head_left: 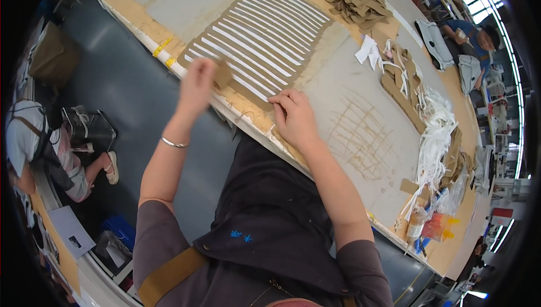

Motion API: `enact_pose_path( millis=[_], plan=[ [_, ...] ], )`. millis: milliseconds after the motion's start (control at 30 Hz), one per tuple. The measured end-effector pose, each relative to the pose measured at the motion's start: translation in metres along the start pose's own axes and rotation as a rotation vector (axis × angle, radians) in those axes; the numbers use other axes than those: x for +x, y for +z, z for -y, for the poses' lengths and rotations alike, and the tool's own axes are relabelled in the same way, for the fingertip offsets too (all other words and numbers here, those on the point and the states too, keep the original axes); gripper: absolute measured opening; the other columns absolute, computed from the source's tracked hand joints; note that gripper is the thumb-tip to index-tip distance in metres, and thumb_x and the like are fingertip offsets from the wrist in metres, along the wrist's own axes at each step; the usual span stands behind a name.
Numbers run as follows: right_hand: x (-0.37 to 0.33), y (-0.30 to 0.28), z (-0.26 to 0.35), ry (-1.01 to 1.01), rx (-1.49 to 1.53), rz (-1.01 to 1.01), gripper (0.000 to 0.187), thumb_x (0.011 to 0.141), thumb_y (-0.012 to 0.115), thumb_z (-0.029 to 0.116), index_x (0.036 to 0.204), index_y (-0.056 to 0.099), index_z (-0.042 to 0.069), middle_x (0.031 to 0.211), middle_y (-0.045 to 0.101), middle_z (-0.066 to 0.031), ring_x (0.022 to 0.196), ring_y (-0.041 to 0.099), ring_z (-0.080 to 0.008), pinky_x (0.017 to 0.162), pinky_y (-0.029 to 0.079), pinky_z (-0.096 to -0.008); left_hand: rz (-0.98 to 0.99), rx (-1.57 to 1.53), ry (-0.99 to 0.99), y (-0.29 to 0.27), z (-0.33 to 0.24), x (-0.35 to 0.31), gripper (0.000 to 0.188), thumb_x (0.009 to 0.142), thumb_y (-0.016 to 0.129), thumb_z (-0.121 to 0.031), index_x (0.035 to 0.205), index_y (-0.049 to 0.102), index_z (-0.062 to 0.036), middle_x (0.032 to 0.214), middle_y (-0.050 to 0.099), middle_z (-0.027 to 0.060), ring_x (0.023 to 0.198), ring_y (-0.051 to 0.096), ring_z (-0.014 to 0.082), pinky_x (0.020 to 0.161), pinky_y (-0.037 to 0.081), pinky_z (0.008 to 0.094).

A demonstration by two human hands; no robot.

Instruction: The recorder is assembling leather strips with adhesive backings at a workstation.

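A brown sheet cut into many long slots [256, 39], white showing through them, lies on the worktable [349, 81]. My left hand [197, 84] is raised over the sheet's near corner and pinches a small brown cut piece [223, 74] lifted off it. My right hand [293, 116] lies flat with its fingertips pressing the sheet's near edge. A thin bracelet circles my left wrist.
A heap of brown cut pieces [358, 1] lies at the far side, and piles of brown and white strips [428, 115] run along the right. Bottles and small items [428, 225] crowd the near right corner. One person sits on the floor at left [51, 149], another works far right [473, 36].
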State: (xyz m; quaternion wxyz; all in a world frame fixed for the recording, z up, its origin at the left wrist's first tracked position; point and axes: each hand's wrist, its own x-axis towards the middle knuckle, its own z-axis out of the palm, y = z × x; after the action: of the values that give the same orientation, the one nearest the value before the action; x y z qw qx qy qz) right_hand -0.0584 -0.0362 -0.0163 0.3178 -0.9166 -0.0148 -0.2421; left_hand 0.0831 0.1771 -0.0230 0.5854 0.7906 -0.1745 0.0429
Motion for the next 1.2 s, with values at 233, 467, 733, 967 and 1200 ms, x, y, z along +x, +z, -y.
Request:
enact_pose_path(
  millis=[233,467,733,967,1200],
  plan=[
    [-0.006,0.000,-0.007,0.004,0.073,0.013,0.017,0.083,0.064,0.001,0.098,0.070,0.007,0.098,0.060,-0.0090,0.093,0.058,-0.0296,0.082,0.049,-0.0376,-0.750,-0.438,0.246,-0.115,-0.063,0.078,0.014,0.101,0.057,-0.017,0.103,0.062,-0.0046,0.092,0.061,-0.0017,0.080,0.051,0.0045,0.071,0.041,0.0205],
    [-0.010,-0.083,0.055,0.454,0.697,-0.077,0.023,0.089,0.066,0.009,0.112,0.064,0.008,0.110,0.057,-0.0093,0.096,0.059,-0.0198,0.079,0.050,-0.0318,-0.310,0.414,0.919,0.004,-0.131,-0.016,0.018,0.076,0.069,0.002,0.090,0.062,-0.0067,0.088,0.063,0.0065,0.082,0.060,0.0253,0.078,0.042,0.0362],
    [-0.123,-0.161,0.012,0.741,0.353,0.050,0.021,0.086,0.065,-0.001,0.107,0.064,0.003,0.088,0.065,-0.0010,0.081,0.059,-0.0079,0.073,0.047,-0.0247,0.389,0.128,0.757,0.125,-0.123,-0.135,0.018,0.078,0.077,-0.017,0.091,0.065,-0.0146,0.085,0.063,-0.0010,0.079,0.060,0.0178,0.075,0.041,0.0335],
    [-0.202,-0.208,0.007,0.624,-0.384,0.071,0.020,0.081,0.073,0.006,0.100,0.067,0.004,0.096,0.066,-0.0076,0.086,0.062,-0.0188,0.072,0.049,-0.0289,0.634,0.252,0.624,0.120,-0.099,-0.081,0.025,0.076,0.080,-0.017,0.096,0.068,-0.0101,0.087,0.064,0.0029,0.088,0.059,0.0237,0.074,0.047,0.0366],
    [-0.119,-0.137,0.006,0.442,0.035,0.026,0.023,0.082,0.074,0.009,0.103,0.067,0.005,0.096,0.066,-0.0101,0.087,0.064,-0.0241,0.075,0.054,-0.0349,1.084,0.327,0.382,0.135,-0.109,-0.065,0.017,0.074,0.080,-0.012,0.088,0.069,-0.0098,0.088,0.058,0.0039,0.091,0.056,0.0250,0.078,0.047,0.0371]
  ],
)
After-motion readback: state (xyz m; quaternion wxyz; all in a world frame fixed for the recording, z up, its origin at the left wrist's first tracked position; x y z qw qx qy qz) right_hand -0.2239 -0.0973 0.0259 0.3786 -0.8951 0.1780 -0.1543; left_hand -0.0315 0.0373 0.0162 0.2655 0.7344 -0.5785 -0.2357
